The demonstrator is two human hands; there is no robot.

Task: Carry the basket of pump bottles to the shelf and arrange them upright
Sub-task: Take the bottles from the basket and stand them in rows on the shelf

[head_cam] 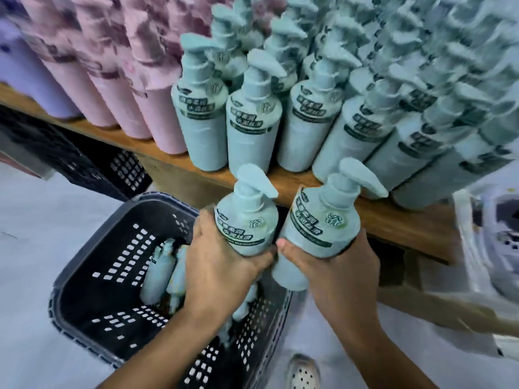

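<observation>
Pale-teal, dark-labelled bottles [247, 223] are gripped — one in the left hand [222, 265], one in the right hand [334, 273], fingers curled round.

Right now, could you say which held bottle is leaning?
The bottle in the right hand: it leans rightward, while the left hand holds its bottle straight.

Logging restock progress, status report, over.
Left hand grips left bottle, right hand grips right bottle. More bottles in basket. Shelf front edge bare.

Looks like a shop or stockroom: wooden shelf [401, 217] crowded with rows of identical teal pump bottles [252, 130] beside pink bottles [165, 116], black perforated plastic baskets [92, 265] on the floor [33, 220].
</observation>
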